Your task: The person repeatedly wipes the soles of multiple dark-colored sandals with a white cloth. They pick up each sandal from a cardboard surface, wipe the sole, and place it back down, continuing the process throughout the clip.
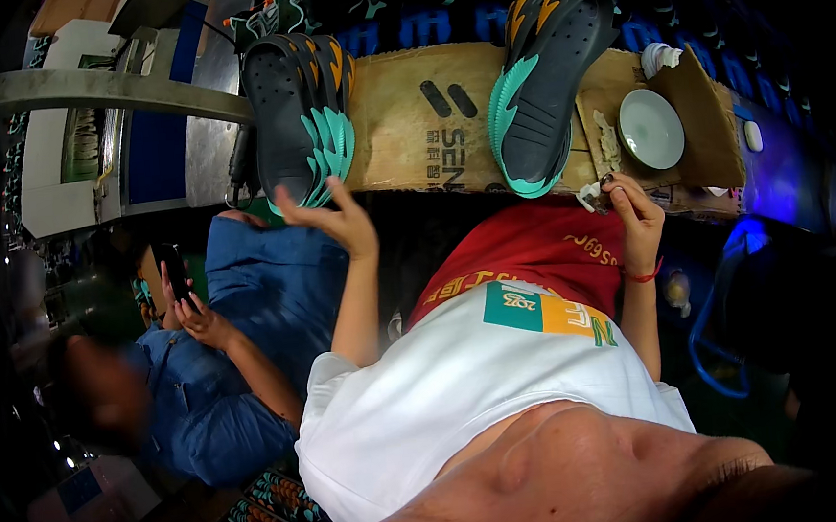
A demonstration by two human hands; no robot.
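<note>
Your left hand (336,218) is raised with its grip spread wide, fingers fanned and empty, just below the near edge of the brown cardboard-covered surface (407,115). It hovers close to the dark grey moulded clogs with teal fin-shaped trim and orange accents (300,113), which lie stacked together at the left end of that surface; the hand does not touch them.

Your right hand (635,214), with a red cord at the wrist, has its grip pinched around something small and dark at the fingertips, near the surface's front edge. What that small item is, you cannot tell from here. Just beside it sits a scrap of white material (588,194), and a little beyond lies a round pale green dish (650,128).

A single clog of the same grey, teal and orange make (543,79) lies sole-up in the middle of the surface, between your hands and apart from the stacked ones.

As a judgement, the work looks partway through: the stacked clogs seem set aside, while the single one in the middle looks to be the piece in hand, with neither hand on it now.

To your left, another person in a blue denim shirt (246,324) holds a dark phone (173,270).
</note>
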